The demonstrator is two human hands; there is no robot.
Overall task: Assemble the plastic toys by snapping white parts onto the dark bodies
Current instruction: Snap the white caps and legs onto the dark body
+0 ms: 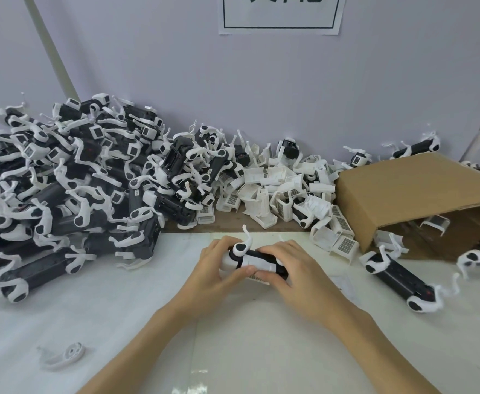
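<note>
Both hands hold one dark toy body [257, 258] with white legs, low over the white table near the centre. My left hand [217, 270] grips its left end, thumb under the body. My right hand [292, 273] covers the right end and presses a white shell part [258, 264] against the body's side. A white leg curls up above the fingers. Most of the body is hidden by the hands.
A big heap of dark toys with white legs [71, 177] fills the left. Loose white shell parts [284, 189] lie piled at the back. A tipped cardboard box [415, 191] sits right, with a dark toy body [400, 282] before it. A single white leg piece [65, 355] lies front left.
</note>
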